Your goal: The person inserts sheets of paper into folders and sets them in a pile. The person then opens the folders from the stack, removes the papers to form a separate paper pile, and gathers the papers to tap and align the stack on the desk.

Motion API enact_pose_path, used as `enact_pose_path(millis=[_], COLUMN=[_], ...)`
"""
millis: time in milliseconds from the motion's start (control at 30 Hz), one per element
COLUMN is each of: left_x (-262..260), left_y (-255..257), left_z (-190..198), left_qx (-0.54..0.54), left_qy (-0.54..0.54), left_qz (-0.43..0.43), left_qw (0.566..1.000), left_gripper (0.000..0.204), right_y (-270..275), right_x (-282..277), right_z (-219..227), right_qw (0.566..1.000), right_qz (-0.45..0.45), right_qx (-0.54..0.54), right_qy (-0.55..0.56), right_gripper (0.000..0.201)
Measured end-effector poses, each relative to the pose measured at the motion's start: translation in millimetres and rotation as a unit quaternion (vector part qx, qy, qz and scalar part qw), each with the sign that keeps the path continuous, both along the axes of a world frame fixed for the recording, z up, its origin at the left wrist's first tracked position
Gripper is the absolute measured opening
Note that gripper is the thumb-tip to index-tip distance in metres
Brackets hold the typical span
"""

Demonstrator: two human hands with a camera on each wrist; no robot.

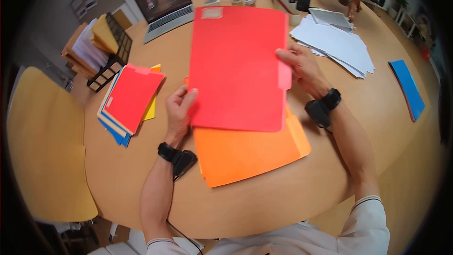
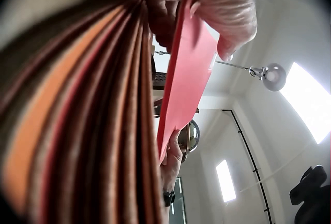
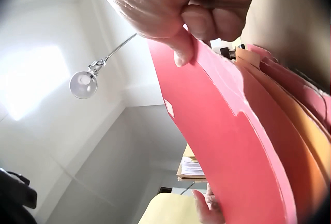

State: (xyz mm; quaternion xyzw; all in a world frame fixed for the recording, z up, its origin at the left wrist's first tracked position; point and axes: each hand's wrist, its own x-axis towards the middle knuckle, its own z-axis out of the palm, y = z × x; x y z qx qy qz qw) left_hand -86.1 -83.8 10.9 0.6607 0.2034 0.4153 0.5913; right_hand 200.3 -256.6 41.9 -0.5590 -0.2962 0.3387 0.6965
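Above the table [image 1: 264,208], one red folder [image 1: 238,71] — pinched by left hand [image 1: 179,109], right hand [image 1: 304,68].

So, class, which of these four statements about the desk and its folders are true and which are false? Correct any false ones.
1. The left hand and right hand both grip the raised red folder. True.
2. The laptop is closed. False: the laptop stands open.
3. The raised folder partly hides an orange folder. True.
4. A yellow folder tops the left-hand pile. False: another red folder is on top.
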Motion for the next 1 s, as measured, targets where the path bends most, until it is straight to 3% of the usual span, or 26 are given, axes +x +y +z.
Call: enact_pose_path(millis=[67,133,167,233,300,333,400,433,500,700,800,1000], left_x=[4,-2,-4,-2,-1,-4,-8,-10,-22,-66,-80,-98], left_y=[-6,-2,1,2,4,7,12,17,35,88,100,115], left_z=[5,4,3,-1,0,2,6,7,6,-2,1,6], left_qx=[0.008,-0.019,-0.046,-0.042,-0.048,-0.045,-0.08,-0.079,-0.09,-0.066,-0.09,-0.132], left_qy=[0.009,0.007,0.001,-0.015,-0.094,-0.092,-0.133,-0.132,-0.165,-0.174,-0.149,-0.149], left_qz=[-0.032,-0.038,-0.052,-0.023,0.072,0.079,0.214,0.216,0.299,0.373,0.453,0.478], left_qw=[0.999,0.999,0.998,0.999,0.992,0.992,0.965,0.964,0.936,0.909,0.875,0.855], left_gripper=[0.019,0.019,0.02,0.022,0.024,0.024,0.031,0.031,0.032,0.03,0.029,0.02], right_y=[-1,-4,-1,0,0,0,-2,-3,-4,-4,-4,0], right_x=[13,24,18,3,2,2,4,5,7,11,12,12], right_z=[-10,-12,-10,-1,-3,-5,-9,-12,-16,-23,-25,-31], right_qw=[1.0,0.992,0.992,0.994,0.997,0.998,0.999,0.999,0.997,0.992,0.986,0.98], right_qz=[-0.008,0.088,0.093,0.015,0.013,0.026,0.042,0.049,0.055,0.069,0.08,0.078], right_qx=[0.022,0.084,0.085,0.101,0.079,0.054,0.03,-0.001,-0.034,-0.088,-0.104,-0.096], right_qy=[0.014,0.025,0.026,0.037,0.022,0.013,0.006,-0.012,-0.03,-0.067,-0.106,-0.156], right_gripper=[0.015,0.029,0.029,0.038,0.044,0.044,0.044,0.042,0.039,0.029,0.027,0.029])
